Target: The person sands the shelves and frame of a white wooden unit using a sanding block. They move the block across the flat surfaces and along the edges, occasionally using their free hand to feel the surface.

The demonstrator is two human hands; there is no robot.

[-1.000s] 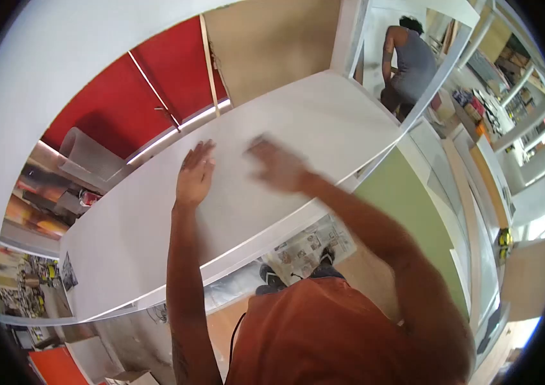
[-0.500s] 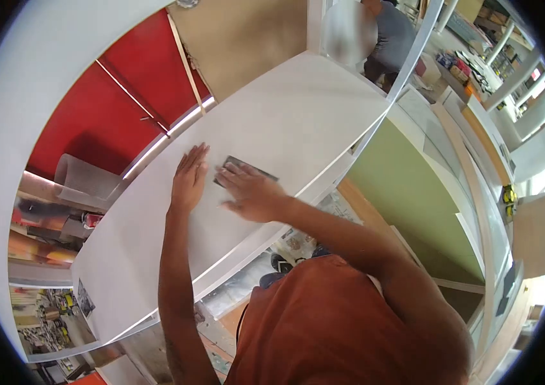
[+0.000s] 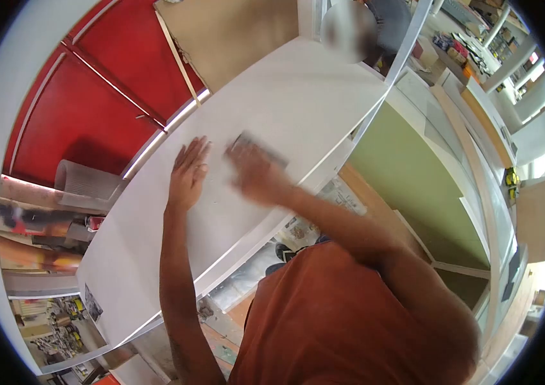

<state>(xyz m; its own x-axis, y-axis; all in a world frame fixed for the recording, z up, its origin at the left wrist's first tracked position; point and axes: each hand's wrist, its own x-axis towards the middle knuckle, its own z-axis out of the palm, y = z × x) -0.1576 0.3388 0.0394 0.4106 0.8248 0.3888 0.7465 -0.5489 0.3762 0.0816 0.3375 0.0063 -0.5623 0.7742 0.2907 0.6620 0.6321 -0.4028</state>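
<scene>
My left hand (image 3: pixel 189 174) lies on a long white panel (image 3: pixel 214 221) with its fingers stretched out and nothing in it. Just to its right, my right hand (image 3: pixel 258 174), smeared by motion, presses a dark grey rectangular piece of sandpaper (image 3: pixel 279 158) onto the same white surface. Much of that piece is hidden under the palm and fingers; its corners stick out above and to the right.
Red panels (image 3: pixel 80 122) and a brown board (image 3: pixel 240 32) stand beyond the far edge. A clear rolled sheet (image 3: pixel 83 183) is at the left. A pale green panel (image 3: pixel 407 173) lies at right. Another person (image 3: pixel 393 25) is partly visible at the top, behind a white post.
My right hand and the sandpaper have slid a little up and to the right over the panel. My left hand stays almost in place. The camera view has shifted slightly.
</scene>
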